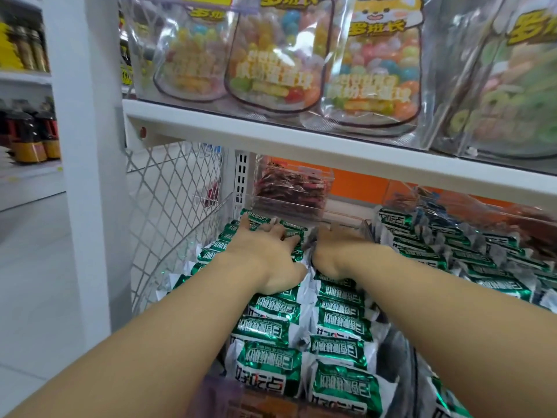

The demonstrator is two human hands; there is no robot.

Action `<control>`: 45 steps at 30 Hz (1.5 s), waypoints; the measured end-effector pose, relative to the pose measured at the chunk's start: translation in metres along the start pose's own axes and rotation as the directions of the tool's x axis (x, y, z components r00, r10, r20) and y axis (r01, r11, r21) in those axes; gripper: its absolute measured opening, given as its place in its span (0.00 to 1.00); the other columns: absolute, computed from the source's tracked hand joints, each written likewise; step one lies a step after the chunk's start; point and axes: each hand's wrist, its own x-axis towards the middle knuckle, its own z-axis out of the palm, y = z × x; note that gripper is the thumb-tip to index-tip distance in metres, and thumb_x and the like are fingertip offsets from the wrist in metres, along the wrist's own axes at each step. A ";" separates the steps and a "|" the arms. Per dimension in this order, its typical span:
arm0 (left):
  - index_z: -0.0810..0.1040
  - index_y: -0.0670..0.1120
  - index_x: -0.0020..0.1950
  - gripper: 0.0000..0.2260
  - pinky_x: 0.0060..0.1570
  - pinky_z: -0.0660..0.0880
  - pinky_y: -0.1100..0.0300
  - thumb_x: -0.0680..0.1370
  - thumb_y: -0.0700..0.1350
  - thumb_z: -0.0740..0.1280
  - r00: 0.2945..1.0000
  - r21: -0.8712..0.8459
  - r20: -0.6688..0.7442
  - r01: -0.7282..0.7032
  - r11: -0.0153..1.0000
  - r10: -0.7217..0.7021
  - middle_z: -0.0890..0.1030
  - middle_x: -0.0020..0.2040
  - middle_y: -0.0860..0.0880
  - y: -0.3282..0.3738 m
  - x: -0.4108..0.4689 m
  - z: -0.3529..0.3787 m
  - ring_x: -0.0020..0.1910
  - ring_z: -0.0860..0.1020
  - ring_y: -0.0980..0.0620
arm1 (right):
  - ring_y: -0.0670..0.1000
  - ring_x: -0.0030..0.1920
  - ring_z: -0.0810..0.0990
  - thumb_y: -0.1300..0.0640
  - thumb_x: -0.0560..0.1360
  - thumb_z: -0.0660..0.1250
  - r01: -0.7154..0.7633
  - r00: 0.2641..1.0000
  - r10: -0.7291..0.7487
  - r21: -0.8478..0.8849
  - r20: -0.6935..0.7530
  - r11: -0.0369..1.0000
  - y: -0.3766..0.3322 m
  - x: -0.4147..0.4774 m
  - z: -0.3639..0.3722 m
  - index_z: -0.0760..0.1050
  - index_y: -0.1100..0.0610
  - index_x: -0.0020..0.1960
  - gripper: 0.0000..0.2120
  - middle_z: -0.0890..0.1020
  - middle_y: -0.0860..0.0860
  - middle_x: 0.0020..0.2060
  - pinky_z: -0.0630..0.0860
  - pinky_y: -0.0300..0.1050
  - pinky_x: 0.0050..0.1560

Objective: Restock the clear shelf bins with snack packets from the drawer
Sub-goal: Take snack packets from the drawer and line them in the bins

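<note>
left hand [265, 254]: fingers spread wide, pressing flat on green packets [340, 324]
right hand [340, 251]: on packets, blurred, grip unclear
clear bin [180, 260]: holds packets, under shelf [271, 128]

- Left hand [266, 256]: bare, seen from the back, knuckles and wrist in plain sight.
- Right hand [333, 251]: bare as well; only its back and wrist show clearly.
- Fingers [249, 222] of the left hand: slim, slightly blurred, so the nails cannot be made out.
- Left forearm [150, 342] and right forearm [452, 312]: bare along all their visible length, smooth, widening toward the lower edge.
</note>
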 end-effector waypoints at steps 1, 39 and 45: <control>0.48 0.54 0.78 0.28 0.72 0.38 0.38 0.80 0.61 0.47 1.000 0.002 -0.003 0.001 1.000 -0.001 0.48 0.79 0.47 0.000 0.000 0.001 0.77 0.47 0.47 | 0.57 0.62 0.72 0.58 0.80 0.54 0.004 0.999 -0.005 0.016 0.036 1.000 0.001 0.002 0.001 0.64 0.57 0.72 0.20 0.69 0.57 0.68 0.71 0.50 0.59; 0.48 0.60 0.77 0.31 0.72 0.38 0.45 0.75 0.64 0.33 0.976 -0.189 -0.217 -0.040 0.981 -0.003 0.48 0.78 0.58 0.021 -0.139 0.017 0.77 0.46 0.56 | 0.52 0.55 0.82 0.42 0.74 0.50 0.393 0.805 -0.476 -0.283 -0.354 0.875 0.032 -0.184 0.041 0.79 0.54 0.61 0.28 0.82 0.52 0.57 0.61 0.60 0.68; 0.36 0.61 0.76 0.30 0.72 0.37 0.42 0.73 0.66 0.30 0.989 -0.096 -0.150 -0.028 0.995 0.014 0.43 0.78 0.56 0.032 -0.152 0.036 0.77 0.42 0.50 | 0.63 0.56 0.81 0.44 0.73 0.50 0.312 0.897 -0.384 -0.299 -0.221 0.902 0.027 -0.197 0.082 0.79 0.66 0.58 0.32 0.80 0.63 0.58 0.66 0.63 0.64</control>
